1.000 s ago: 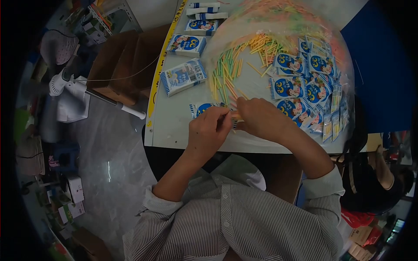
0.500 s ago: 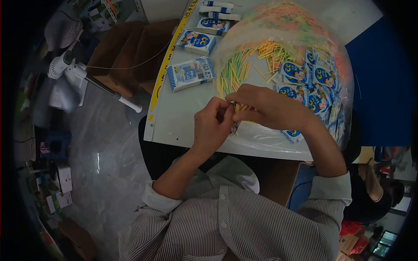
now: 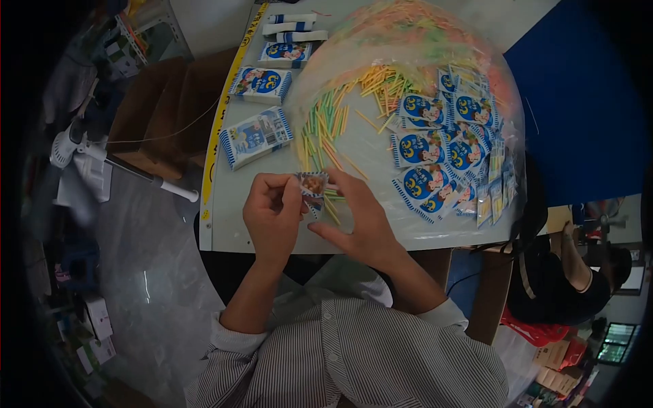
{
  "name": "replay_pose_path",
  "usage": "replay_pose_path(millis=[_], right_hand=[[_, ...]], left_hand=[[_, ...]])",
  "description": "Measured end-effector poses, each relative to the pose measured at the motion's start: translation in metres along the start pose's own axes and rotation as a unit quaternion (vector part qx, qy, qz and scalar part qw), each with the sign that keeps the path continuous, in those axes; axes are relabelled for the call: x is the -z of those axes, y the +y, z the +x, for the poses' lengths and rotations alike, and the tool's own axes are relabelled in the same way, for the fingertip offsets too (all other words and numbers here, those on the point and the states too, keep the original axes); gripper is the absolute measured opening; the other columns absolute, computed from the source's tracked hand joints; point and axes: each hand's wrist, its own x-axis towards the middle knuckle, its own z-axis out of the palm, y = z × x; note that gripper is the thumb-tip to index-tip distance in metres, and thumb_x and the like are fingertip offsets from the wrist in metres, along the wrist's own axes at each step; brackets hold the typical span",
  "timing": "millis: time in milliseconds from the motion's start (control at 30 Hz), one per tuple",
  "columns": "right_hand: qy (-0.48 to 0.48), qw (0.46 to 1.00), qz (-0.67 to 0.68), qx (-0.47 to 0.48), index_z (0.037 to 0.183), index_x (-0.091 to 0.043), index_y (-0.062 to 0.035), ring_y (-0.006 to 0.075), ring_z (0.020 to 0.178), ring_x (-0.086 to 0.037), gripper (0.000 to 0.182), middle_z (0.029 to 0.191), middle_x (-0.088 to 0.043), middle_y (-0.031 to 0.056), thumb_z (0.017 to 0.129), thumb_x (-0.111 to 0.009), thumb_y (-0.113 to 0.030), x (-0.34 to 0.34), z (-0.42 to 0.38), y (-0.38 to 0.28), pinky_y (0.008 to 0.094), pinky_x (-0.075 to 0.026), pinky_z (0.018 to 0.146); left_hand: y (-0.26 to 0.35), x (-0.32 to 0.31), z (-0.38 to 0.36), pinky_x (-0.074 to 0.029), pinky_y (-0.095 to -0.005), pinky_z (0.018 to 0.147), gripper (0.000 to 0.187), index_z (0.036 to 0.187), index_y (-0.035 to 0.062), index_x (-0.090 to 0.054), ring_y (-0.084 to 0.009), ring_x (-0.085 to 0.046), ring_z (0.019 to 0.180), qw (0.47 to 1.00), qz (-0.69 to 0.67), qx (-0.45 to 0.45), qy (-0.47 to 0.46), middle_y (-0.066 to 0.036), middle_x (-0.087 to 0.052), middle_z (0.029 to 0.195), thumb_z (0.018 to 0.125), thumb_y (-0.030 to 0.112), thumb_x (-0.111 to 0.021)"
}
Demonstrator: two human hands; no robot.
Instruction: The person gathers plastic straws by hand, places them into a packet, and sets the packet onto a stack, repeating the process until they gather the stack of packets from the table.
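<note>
Near the table's front edge, my left hand (image 3: 273,214) pinches a small open packet (image 3: 313,185), with the ends of several sticks showing in its mouth. My right hand (image 3: 360,221) is at the packet's right side, thumb and fingers spread apart, its fingertips close to the packet's edge. Beyond my hands, loose coloured sticks (image 3: 330,115) lie by a large clear plastic bag (image 3: 401,41). To the right is a pile of blue and white packets (image 3: 418,148).
Larger packs (image 3: 255,136) line the left of the table (image 3: 235,231), with folded strips (image 3: 294,27) behind them. Cardboard boxes (image 3: 153,109) and a white stand (image 3: 146,178) are at the left. A blue panel (image 3: 585,102) and another person (image 3: 564,279) are at the right.
The view has shifted, so the table appears further left. My right hand has opened and drawn back from its pinch at the packet, whose open mouth now shows. My left hand still holds it.
</note>
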Motion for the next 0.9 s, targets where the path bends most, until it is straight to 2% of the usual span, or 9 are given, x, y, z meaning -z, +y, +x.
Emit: replay_pose_path(millis=[133, 167, 233, 267, 367, 433, 633, 700, 900], right_hand=[[0.036, 0.998, 0.060, -0.005, 0.108, -0.048, 0.0013, 0.0279, 0.093, -0.052, 0.036, 0.099, -0.053, 0.0174, 0.074, -0.058, -0.006, -0.008, -0.010, 0.019, 0.0313, -0.041, 0.079], [0.073, 0.988, 0.119, -0.064, 0.102, -0.052, 0.0013, 0.0230, 0.085, -0.054, 0.028, 0.094, -0.056, 0.0150, 0.075, -0.057, -0.005, -0.008, -0.012, 0.020, 0.0280, -0.043, 0.073], [0.113, 0.970, 0.178, -0.121, 0.096, -0.056, 0.0012, 0.0182, 0.077, -0.056, 0.020, 0.088, -0.058, 0.0126, 0.076, -0.056, -0.003, -0.006, -0.014, 0.021, 0.0247, -0.044, 0.067], [0.114, 0.941, 0.275, -0.160, 0.096, -0.056, 0.0014, 0.0143, 0.074, -0.055, 0.020, 0.089, -0.058, 0.0115, 0.076, -0.055, -0.003, -0.001, -0.015, 0.021, 0.0223, -0.043, 0.063], [0.100, 0.900, 0.382, -0.184, 0.096, -0.057, 0.0006, 0.0093, 0.069, -0.053, 0.018, 0.084, -0.059, 0.0070, 0.078, -0.053, -0.002, 0.006, -0.017, 0.017, 0.0200, -0.042, 0.060], [0.090, 0.898, 0.394, -0.173, 0.096, -0.057, -0.0003, 0.0081, 0.068, -0.052, 0.018, 0.079, -0.058, 0.0036, 0.080, -0.051, -0.002, 0.009, -0.017, 0.018, 0.0201, -0.042, 0.060], [0.070, 0.974, 0.200, -0.079, 0.098, -0.058, -0.0035, 0.0113, 0.079, -0.054, 0.024, 0.081, -0.060, 0.0043, 0.073, -0.060, -0.002, 0.027, -0.021, 0.022, 0.0235, -0.043, 0.066], [0.060, 0.982, 0.176, 0.020, 0.096, -0.059, -0.0045, 0.0123, 0.079, -0.055, 0.024, 0.084, -0.060, 0.0045, 0.072, -0.062, -0.003, 0.023, -0.027, 0.038, 0.0243, -0.043, 0.067], [0.087, 0.947, 0.279, -0.134, 0.090, -0.062, -0.0047, 0.0092, 0.073, -0.054, 0.018, 0.082, -0.060, 0.0037, 0.073, -0.063, -0.006, 0.030, -0.031, 0.026, 0.0221, -0.043, 0.063]], left_hand=[[-0.003, -0.003, -0.011, -0.042, -0.0176, 0.051, 0.009, 0.080, 0.0007, -0.046, -0.0060, -0.050, 0.057, 0.999, 0.006, -0.019, -0.047, -0.003, -0.054, 0.068, 0.080, 0.005, -0.053], [-0.007, -0.006, -0.010, -0.042, -0.0176, 0.051, 0.009, 0.080, 0.0007, -0.046, -0.0060, -0.050, 0.057, 0.998, 0.007, -0.019, -0.052, -0.003, -0.054, 0.068, 0.080, 0.005, -0.053], [-0.013, -0.011, -0.008, -0.042, -0.0184, 0.058, 0.015, 0.089, -0.0015, -0.048, -0.0064, -0.052, 0.064, 0.973, 0.079, -0.215, 0.007, -0.003, -0.056, 0.075, 0.078, 0.004, -0.056], [-0.011, -0.014, -0.008, -0.042, -0.0184, 0.058, 0.015, 0.089, -0.0015, -0.048, -0.0064, -0.052, 0.064, 0.973, 0.080, -0.218, 0.002, -0.003, -0.056, 0.075, 0.078, 0.004, -0.056], [-0.008, -0.018, -0.010, -0.042, -0.0198, 0.063, 0.028, 0.099, -0.0041, -0.050, -0.0073, -0.053, 0.070, 0.973, 0.153, -0.175, 0.014, -0.003, -0.058, 0.081, 0.074, 0.004, -0.060], [-0.013, 0.003, -0.010, -0.042, -0.0202, 0.065, 0.031, 0.101, -0.0035, -0.053, -0.0073, -0.053, 0.074, 0.968, 0.000, 0.138, -0.209, -0.003, -0.059, 0.083, 0.073, 0.005, -0.062], [-0.011, 0.008, -0.004, -0.042, -0.0187, 0.063, 0.017, 0.093, 0.0002, -0.059, -0.0050, -0.052, 0.069, 0.923, 0.236, 0.103, -0.286, -0.002, -0.060, 0.075, 0.077, 0.004, -0.057], [-0.012, 0.000, -0.008, -0.042, -0.0187, 0.063, 0.016, 0.093, 0.0002, -0.059, -0.0049, -0.052, 0.069, 0.933, 0.216, 0.089, -0.274, -0.002, -0.060, 0.076, 0.078, 0.003, -0.055], [-0.028, -0.002, -0.013, -0.041, -0.0187, 0.063, 0.015, 0.092, -0.0017, -0.057, -0.0055, -0.051, 0.071, 0.968, 0.103, 0.072, -0.216, -0.002, -0.059, 0.080, 0.081, 0.006, -0.051]])
